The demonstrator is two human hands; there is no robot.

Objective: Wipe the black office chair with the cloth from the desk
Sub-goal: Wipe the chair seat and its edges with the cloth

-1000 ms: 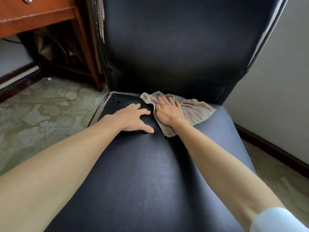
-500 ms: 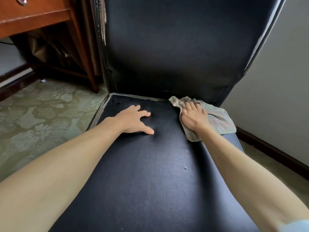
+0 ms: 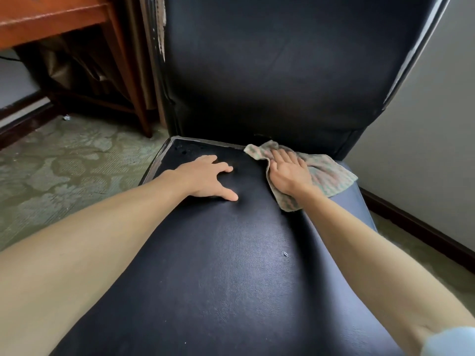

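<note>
Bare forearms (image 3: 102, 240), pale blue right sleeve (image 3: 453, 341)

Far left: wooden bench (image 3: 51, 24) w/ brown drape (image 3: 77, 65) hanging under it. Green floral carpet (image 3: 64, 170) on floor. Right: pale wall (image 3: 437, 111), dark skirting (image 3: 416, 227) along its base. Soft daylight.

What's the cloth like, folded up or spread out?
Spread out: the cloth lies flat on the chair seat under the right hand.

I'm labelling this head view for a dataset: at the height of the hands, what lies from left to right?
Patterned carpet → left hand, flat on the seat → right hand pressing on the cloth → wall.
</note>
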